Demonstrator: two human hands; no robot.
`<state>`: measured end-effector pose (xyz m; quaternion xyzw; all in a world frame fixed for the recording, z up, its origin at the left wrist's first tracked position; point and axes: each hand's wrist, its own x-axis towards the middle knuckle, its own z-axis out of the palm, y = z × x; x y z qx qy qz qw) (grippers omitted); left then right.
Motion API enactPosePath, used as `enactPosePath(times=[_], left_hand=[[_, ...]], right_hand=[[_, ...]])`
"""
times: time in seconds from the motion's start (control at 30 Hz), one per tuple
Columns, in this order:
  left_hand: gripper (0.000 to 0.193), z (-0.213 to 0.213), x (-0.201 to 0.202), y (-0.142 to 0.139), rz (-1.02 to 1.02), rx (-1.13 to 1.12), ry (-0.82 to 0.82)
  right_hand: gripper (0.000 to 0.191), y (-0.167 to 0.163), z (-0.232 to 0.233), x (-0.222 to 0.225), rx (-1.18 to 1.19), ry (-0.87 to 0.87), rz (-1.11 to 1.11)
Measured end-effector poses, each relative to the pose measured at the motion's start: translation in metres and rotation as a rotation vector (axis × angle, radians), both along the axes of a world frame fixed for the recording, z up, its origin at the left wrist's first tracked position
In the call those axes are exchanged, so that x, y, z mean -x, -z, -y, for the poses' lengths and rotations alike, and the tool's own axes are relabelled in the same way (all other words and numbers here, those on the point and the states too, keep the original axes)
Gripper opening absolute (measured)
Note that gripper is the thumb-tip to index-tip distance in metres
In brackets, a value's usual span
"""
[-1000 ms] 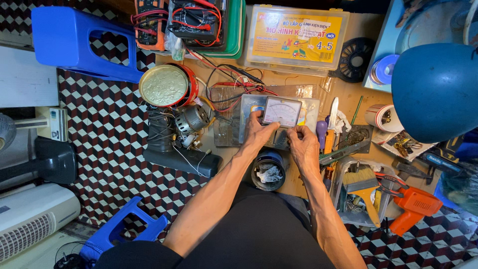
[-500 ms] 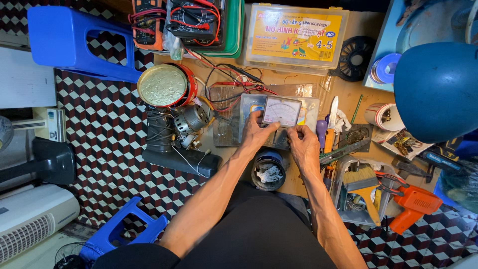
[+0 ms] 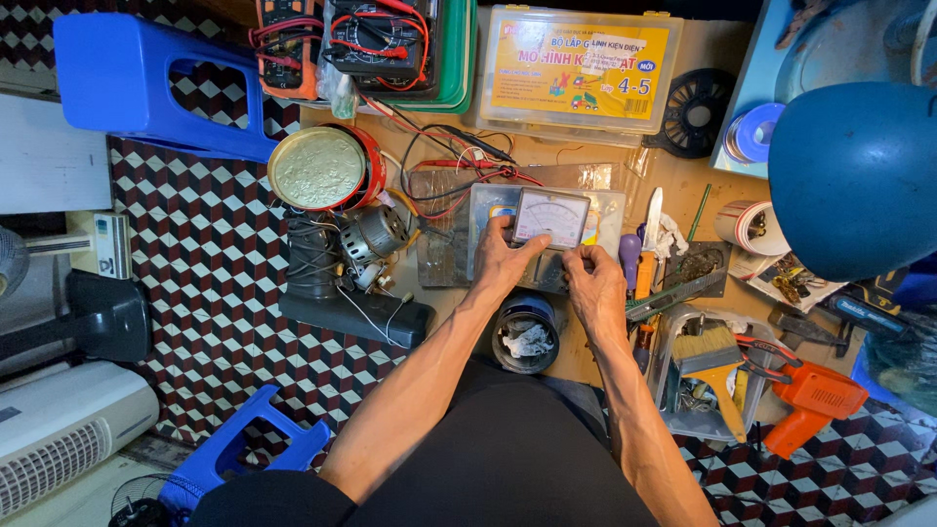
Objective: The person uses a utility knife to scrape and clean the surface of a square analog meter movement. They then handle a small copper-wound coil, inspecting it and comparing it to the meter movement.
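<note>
Head view shows us, at the bottom of the frame, a dark lap with two bare forearms reaching up toward the middle. Between them a small black cup stuffed with crumpled paper stands on the tabletop. Just above, we see the left hand curled around the lower left edge of a grey meter with a white dial face, thumb stretched along its lower edge. The right hand is half closed at the meter's lower right corner, fingertips pinched on something there; we cannot tell what they grip. The meter lies at the centre of the frame, red and black wires trailing off upward. To the lower right we find a brush in a clear tray and an orange tool. Left of the meter sit a small motor and a round tin. Farther up lies a clear plastic box with a yellow label, and a blue stool fills the upper left.
</note>
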<state>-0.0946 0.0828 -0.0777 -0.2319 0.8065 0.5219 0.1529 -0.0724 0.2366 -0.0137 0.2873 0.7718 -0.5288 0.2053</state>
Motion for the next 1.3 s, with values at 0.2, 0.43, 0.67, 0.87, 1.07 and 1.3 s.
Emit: enactPosePath(times=[0.2,0.43,0.67,0.87,1.07,1.3], left_hand=[[0.081,-0.005,0.002,0.001,-0.006,0.109,0.042],[0.084,-0.003,0.004,-0.001,-0.025,0.135,0.087],[0.081,0.009,-0.003,-0.005,0.065,-0.19,-0.036],[0.06,0.019,0.001,-0.001,0.127,-0.294,-0.053],[0.061,0.017,0.042,-0.019,0.034,-0.438,-0.052],[0.065,0.029,0.148,-0.042,-0.056,-0.38,0.114]], right_hand=[[0.031,-0.001,-0.002,0.0,-0.008,0.005,0.02],[0.032,0.003,-0.002,0.0,0.006,0.012,0.032],[0.035,0.027,-0.011,-0.013,0.064,0.165,-0.15],[0.039,0.032,-0.009,-0.003,0.142,0.075,-0.01],[0.039,0.008,-0.002,0.019,0.21,0.137,-0.055],[0.059,-0.021,0.005,0.076,0.277,0.107,-0.165]])
